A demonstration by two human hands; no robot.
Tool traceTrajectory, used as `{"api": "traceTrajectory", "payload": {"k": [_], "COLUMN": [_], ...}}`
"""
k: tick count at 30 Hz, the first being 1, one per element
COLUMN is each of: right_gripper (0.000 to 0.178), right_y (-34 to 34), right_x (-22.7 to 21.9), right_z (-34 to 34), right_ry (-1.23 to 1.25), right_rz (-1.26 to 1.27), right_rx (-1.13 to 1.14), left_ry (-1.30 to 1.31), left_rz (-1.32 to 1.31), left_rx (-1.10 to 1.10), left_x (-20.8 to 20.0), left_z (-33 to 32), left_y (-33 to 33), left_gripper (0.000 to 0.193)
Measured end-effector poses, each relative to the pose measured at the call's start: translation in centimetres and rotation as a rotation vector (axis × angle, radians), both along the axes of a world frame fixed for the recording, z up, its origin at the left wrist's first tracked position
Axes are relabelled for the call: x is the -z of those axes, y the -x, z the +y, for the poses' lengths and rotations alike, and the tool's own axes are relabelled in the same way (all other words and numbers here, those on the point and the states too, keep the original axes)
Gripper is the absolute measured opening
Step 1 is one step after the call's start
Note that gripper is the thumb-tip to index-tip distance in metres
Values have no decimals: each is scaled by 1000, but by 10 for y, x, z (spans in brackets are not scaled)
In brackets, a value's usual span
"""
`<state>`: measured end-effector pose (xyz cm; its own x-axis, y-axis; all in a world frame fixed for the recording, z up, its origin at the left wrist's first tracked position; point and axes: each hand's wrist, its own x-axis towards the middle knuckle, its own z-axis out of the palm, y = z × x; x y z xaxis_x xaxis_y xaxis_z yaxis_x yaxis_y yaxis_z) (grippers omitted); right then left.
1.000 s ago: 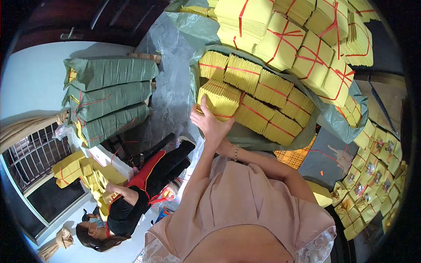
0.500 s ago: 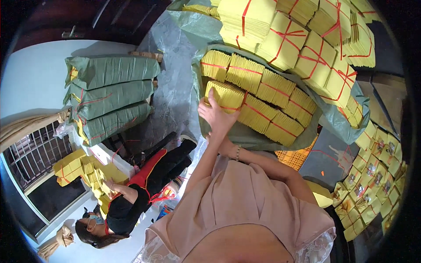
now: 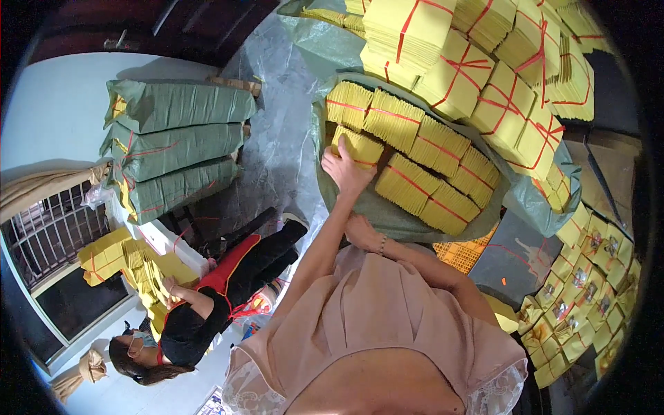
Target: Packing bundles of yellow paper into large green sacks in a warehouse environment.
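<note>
A tied bundle of yellow paper (image 3: 361,146) sits tilted at the left end of the near row in an open green sack (image 3: 408,225). My left hand (image 3: 346,169) grips this bundle, with the thumb on its top face. Close by, my right hand (image 3: 361,231) is closed at the sack's near edge, its fingers partly hidden. Other yellow bundles (image 3: 404,185) with red straps stand in two rows in the sack. A dark gap separates the held bundle from its neighbour on the right.
Large stacks of yellow paper (image 3: 456,69) tied with red ribbon rise behind the sack. Filled green sacks (image 3: 180,145) are piled at left. A masked person (image 3: 187,332) handles yellow paper (image 3: 131,263) at lower left. An orange crate (image 3: 460,252) lies right of the sack.
The gap between the held bundle and its right neighbour has widened. My right hand now shows apart from my left wrist. The whole view has shifted slightly.
</note>
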<state>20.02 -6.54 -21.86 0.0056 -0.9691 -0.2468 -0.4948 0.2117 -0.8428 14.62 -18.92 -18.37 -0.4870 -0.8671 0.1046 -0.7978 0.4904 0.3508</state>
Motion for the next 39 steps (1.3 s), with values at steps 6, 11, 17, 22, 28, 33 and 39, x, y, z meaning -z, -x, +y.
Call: {"api": "traceTrajectory", "payload": {"k": [6,11,17,22,28,33,39], "right_gripper": [33,28,37,61,75,77,79], "right_y": [21,53,103,113,102,75,74], "right_x": [-13,-19,4,-21,56,64,44], "right_z": [9,-5,-55,-88,-81,-89,-118], "right_ry": [101,166,-171,-148,-61,-114,-131], "right_rz": [-123,-106,-548,-1406,-1512,-987,-720], "right_rx": [172,598,1114,1434,1433,1268,1206], "left_ry": [-71,-50,106,-230,-204,-295,-344], "left_rz": [-32,183,-28,62,213,331,421], "left_rx": [15,38,-295,-335,-339,-339,-400], "left_x": [17,6,-9,14,-20,-26,-26], "left_z": [-10,-10,-35,-70,-90,-73,-62], "left_y": [-1,-10,-37,-80,-72,-70,-58], "left_gripper": [108,103,82,48,23,22,23]}}
